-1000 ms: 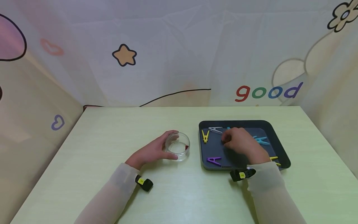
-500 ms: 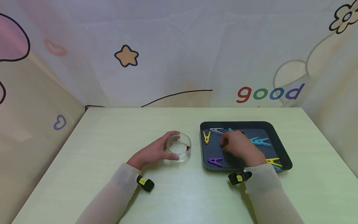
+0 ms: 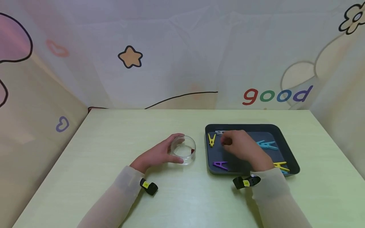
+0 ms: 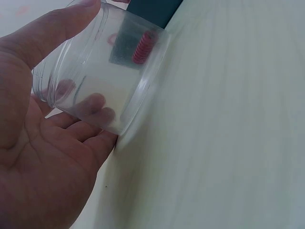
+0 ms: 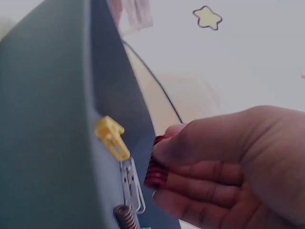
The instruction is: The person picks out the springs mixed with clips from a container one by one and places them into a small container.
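My left hand (image 3: 158, 155) grips a clear round jar (image 4: 102, 71) on the table, thumb on one side and fingers on the other. A red coil spring (image 4: 144, 47) lies inside the jar. Over the dark grey tray (image 3: 209, 158), my right hand (image 3: 246, 150) pinches another red coil spring (image 5: 156, 174) between thumb and fingers; the head view hides this spring. Near it in the tray are a yellow clothespin (image 5: 113, 138), a whitish clothespin (image 5: 132, 186) and a brownish coil spring (image 5: 126, 217).
A purple clothespin (image 3: 220, 165) lies at the tray's near left. Blue clothespins (image 3: 267, 145) sit on its right side, and a yellow clothespin (image 3: 280, 166) is by the near right corner, partly behind the right wrist. A printed curtain (image 3: 176, 63) stands behind the table (image 3: 114, 133).
My right hand has shifted slightly left over the tray and now covers more of the whitish clothespin. The left hand and jar stay in place. The head view has shifted a little.
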### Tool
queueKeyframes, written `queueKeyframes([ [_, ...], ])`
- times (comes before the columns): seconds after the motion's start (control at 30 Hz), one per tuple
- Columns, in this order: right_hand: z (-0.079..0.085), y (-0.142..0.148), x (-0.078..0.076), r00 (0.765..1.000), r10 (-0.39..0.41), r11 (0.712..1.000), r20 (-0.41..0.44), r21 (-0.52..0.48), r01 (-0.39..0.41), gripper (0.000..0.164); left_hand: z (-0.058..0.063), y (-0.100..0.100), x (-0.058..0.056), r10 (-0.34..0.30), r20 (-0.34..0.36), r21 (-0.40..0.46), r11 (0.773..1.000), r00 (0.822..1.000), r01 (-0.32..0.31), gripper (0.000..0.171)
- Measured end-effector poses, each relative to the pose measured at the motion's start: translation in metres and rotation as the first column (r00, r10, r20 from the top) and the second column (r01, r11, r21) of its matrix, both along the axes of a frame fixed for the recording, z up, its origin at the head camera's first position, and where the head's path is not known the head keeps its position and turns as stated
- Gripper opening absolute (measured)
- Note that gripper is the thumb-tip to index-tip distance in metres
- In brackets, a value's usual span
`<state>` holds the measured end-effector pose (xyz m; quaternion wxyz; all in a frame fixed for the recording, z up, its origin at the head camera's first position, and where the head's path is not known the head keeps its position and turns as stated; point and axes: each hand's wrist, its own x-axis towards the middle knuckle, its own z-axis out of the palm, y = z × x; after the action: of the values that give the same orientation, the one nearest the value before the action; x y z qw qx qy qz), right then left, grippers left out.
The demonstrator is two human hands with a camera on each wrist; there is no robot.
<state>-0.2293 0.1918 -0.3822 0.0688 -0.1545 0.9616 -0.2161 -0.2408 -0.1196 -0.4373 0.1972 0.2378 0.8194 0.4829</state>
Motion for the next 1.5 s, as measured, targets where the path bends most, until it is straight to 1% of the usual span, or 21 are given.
queueKeyframes([
  [0.13,0.005,-0.005,0.005,0.999,-0.005,0.998,-0.036,-0.058,0.003,0.013,0.0,0.001,-0.001,-0.005,0.001,0.004,1.0,1.0,0.005,0.084],
  [0.37,0.009,-0.012,0.01,0.993,-0.005,0.994,-0.119,-0.106,-0.007,0.015,-0.001,0.002,-0.001,-0.004,0.012,-0.005,1.0,1.0,0.004,0.084],
  [0.6,0.009,-0.018,0.013,0.99,-0.004,0.989,-0.138,-0.145,-0.016,0.015,-0.003,0.001,-0.001,-0.009,0.004,0.006,1.0,1.0,0.009,0.086],
  [0.8,0.008,-0.025,0.016,0.98,0.023,0.985,-0.198,-0.166,-0.057,0.014,-0.003,0.001,0.0,-0.017,0.016,0.014,1.0,1.0,0.017,0.086],
  [0.93,0.007,-0.03,0.018,0.974,0.043,0.979,-0.221,-0.184,-0.085,0.014,-0.004,0.002,-0.001,-0.019,0.021,0.011,1.0,1.0,0.019,0.086],
  [1.07,0.004,-0.035,0.018,0.966,0.054,0.974,-0.253,-0.198,-0.106,0.013,-0.003,0.001,0.0,-0.017,0.012,0.01,1.0,1.0,0.017,0.086],
  [1.27,0.003,-0.044,0.019,0.954,0.046,0.967,-0.296,-0.226,-0.117,0.014,-0.003,0.001,0.001,-0.004,0.001,0.011,1.0,1.0,0.004,0.085],
  [1.5,0.001,-0.053,0.02,0.925,0.046,0.954,-0.378,-0.256,-0.153,0.011,-0.002,0.0,0.0,-0.006,0.001,0.019,1.0,1.0,0.006,0.085],
])
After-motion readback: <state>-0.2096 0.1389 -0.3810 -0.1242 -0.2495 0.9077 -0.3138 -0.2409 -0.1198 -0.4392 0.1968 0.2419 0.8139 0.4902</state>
